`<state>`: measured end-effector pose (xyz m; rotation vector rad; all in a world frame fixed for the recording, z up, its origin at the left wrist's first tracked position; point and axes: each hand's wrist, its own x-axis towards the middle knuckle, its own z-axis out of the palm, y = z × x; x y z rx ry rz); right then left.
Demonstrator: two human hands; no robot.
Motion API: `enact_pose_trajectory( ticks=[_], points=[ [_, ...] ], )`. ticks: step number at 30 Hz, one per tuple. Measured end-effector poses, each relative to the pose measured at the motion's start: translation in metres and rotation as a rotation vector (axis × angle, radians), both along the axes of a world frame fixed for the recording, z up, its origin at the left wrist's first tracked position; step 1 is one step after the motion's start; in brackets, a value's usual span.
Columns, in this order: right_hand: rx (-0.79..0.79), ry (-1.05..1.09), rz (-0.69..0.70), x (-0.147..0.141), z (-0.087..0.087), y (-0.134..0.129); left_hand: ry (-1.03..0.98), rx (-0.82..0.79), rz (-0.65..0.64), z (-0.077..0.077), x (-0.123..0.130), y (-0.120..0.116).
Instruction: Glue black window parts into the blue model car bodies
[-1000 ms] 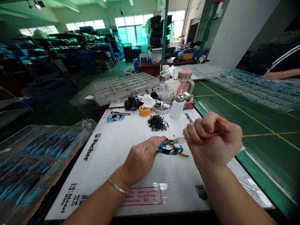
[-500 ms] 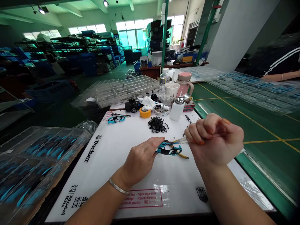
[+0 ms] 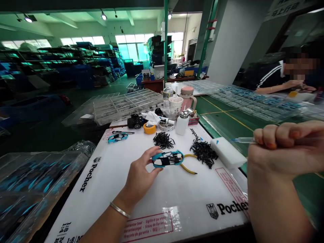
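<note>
My left hand [image 3: 138, 179] pinches a light-blue model car body shell [image 3: 168, 159] between thumb and fingers, just above the white board. Its black parts and openings face up. Off to the right, my right hand [image 3: 283, 148] is closed around a slim translucent tool [image 3: 244, 140] with a blue tip pointing left; its exact kind is unclear. Behind the shell lies a hand tool with curved yellow handles [image 3: 189, 169], partly covered. A white foam block [image 3: 227, 152] and a heap of small black strips [image 3: 204, 153] are beside the right hand. Another black heap [image 3: 163, 140] lies behind the shell.
A second blue car shell [image 3: 117, 137] lies at the back left. Yellow tape [image 3: 149, 128], a white metal-topped bottle [image 3: 182, 123], a cup [image 3: 175, 104] and a pink flask [image 3: 186, 98] stand behind. A tray of blue parts [image 3: 73, 160] sits left. A person sits far right.
My right hand has drawn the translucent tool away from the car shell to the right. The shell is turned in my left hand. The view has swung right, uncovering the foam block and second heap.
</note>
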<state>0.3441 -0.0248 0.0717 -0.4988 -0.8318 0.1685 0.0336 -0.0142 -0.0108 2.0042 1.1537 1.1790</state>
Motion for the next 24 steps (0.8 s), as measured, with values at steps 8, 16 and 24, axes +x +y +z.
enact_pose_trajectory(
  ticks=[8, 16, 24],
  points=[
    [-0.345, -0.063, -0.005, 0.039, -0.021, 0.021, -0.466, -0.461, 0.060, 0.014, -0.013, 0.012],
    [-0.607, -0.144, 0.050, 0.041, -0.046, 0.026, -0.498, -0.464, 0.033, 0.015, -0.013, 0.011],
    [-0.360, -0.626, -0.425, 0.008, -0.026, -0.025, -0.481, -0.453, 0.021, 0.017, -0.012, 0.008]
  ],
)
